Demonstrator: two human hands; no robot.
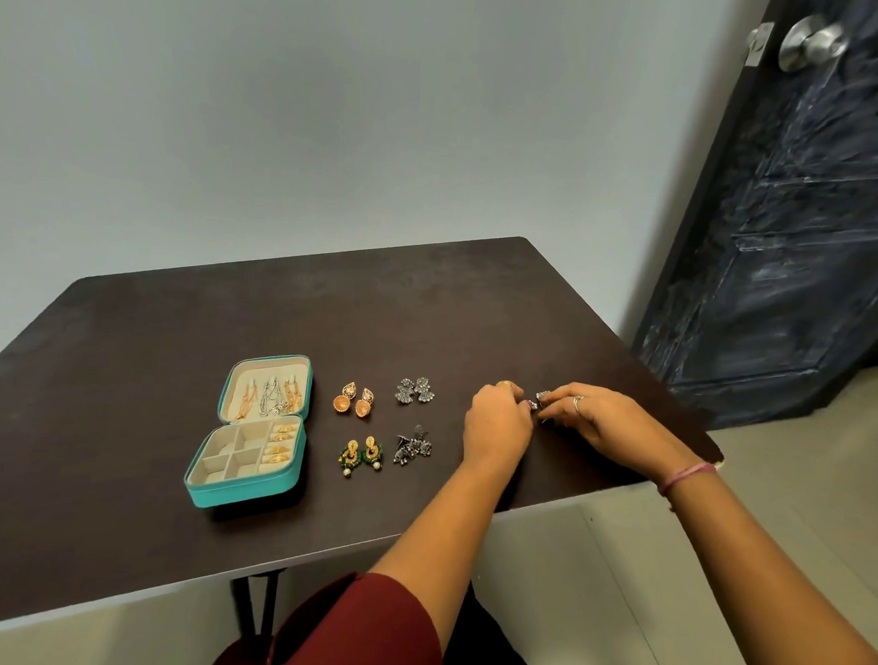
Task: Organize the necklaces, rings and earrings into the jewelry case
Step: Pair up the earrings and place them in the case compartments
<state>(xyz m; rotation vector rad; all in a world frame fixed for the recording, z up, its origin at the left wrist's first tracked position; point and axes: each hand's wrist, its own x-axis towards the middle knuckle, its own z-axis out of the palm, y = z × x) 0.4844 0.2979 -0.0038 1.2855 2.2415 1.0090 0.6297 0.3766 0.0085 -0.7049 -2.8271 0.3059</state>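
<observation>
On the dark table (171,349), small silver earrings (538,399) are pinched between left hand (495,424) and right hand (607,422). The open jewelry case (245,492) is seen far left.

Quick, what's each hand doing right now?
Left hand: fingers curled, pinching a small silver earring.
Right hand: pinching another silver earring.

- Far half of the bench (275,313), up to the wall (234,118), lies open for a hand.
- Four earring pairs (386,421) sit in a close block between the open jewelry case (245,490) and the hands, narrow lanes between them.
- Door (798,224) stands beyond the bench's right corner.
</observation>
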